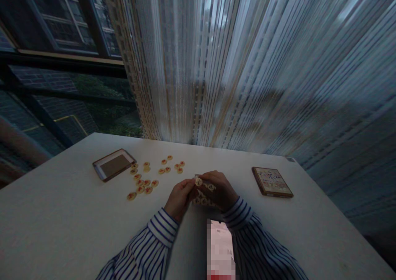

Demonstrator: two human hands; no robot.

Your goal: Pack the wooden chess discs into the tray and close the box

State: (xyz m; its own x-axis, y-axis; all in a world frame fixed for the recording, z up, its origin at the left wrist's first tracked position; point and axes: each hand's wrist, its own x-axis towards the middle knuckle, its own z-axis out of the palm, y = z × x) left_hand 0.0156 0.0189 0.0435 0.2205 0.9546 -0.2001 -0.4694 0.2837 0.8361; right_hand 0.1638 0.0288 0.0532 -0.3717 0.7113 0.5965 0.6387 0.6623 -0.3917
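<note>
Both hands meet at the middle of the table. My left hand [179, 197] has its thumb and fingers closed at the left edge of a round wooden Chinese chess piece [199, 182]. My right hand [221, 189] curves in from the other side, its fingertips at the same piece. More pale pieces [202, 201] with dark marks lie below and between the hands, partly hidden by my fingers. To the left, several round pieces with red characters [147, 183] are scattered on the white table [77, 214].
An open shallow tin tray [114, 164] rests at the back left, with a few pieces by its corner. A flat printed box [272, 182] lies on the right. A phone with a lit screen [221, 247] is between my forearms. String curtains [198, 65] hang behind the table.
</note>
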